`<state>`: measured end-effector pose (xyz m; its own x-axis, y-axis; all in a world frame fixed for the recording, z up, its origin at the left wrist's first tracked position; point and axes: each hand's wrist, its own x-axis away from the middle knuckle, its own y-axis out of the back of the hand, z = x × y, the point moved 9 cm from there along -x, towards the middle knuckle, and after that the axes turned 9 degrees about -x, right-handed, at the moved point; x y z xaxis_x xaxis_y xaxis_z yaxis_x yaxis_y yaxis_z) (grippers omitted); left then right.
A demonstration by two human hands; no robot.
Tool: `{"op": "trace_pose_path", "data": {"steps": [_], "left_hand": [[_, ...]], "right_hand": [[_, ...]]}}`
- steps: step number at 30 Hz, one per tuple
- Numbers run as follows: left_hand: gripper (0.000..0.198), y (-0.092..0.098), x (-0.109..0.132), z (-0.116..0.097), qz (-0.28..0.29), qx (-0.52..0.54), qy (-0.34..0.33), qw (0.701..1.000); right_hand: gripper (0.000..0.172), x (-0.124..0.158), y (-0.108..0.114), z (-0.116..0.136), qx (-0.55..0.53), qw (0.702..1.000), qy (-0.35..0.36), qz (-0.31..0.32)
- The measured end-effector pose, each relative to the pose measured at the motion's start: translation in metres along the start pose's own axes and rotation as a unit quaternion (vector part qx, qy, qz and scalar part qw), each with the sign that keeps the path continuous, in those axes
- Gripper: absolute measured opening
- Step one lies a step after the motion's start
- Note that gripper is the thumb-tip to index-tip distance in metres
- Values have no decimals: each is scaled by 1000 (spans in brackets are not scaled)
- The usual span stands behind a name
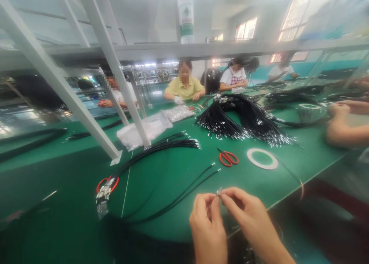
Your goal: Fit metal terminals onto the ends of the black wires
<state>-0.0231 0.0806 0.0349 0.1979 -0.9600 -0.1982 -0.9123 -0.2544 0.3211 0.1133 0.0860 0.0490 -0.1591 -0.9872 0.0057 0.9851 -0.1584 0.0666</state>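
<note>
The grip of each hand is pinching shut on one tiny metal piece [219, 191]. The thumb and forefinger tips of the left hand [208, 227] and of the right hand [249, 214] are meeting on it from either side, just above the near edge of the green surface [173, 168]. Whether a wire is running into the piece I cannot tell; it is too small and blurred.

By my judgement the piece is sitting precariously. So little of it is showing between the fingertips that a slight slackening could be letting it drop past the near edge. It is also looking thin enough to be bending under too hard a squeeze.

Both hands are hovering clear of the surface, with wrists reaching in from the near edge, knuckles up and spare fingers curling loosely under.

Just beyond them, loose black wires [184, 191] are trailing toward the left. Farther in, red scissors [228, 157] and a white tape ring [262, 158] are lying near each other, not touching. Toward the far edge a wire bundle [245, 118] is fanning out. Other people are sitting along the far edge, and another person's forearm [343, 131] is resting at the right edge.
</note>
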Motion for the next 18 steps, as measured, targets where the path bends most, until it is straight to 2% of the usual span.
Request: {"op": "trace_pose_path", "data": {"steps": [9, 18], "left_hand": [[34, -8, -1, 14, 66, 35, 56, 996], [37, -13, 1, 21, 90, 44, 70, 992]], "right_hand": [[31, 0, -2, 1, 24, 1000, 2, 7], [32, 1, -4, 7, 30, 1000, 7, 4]]}}
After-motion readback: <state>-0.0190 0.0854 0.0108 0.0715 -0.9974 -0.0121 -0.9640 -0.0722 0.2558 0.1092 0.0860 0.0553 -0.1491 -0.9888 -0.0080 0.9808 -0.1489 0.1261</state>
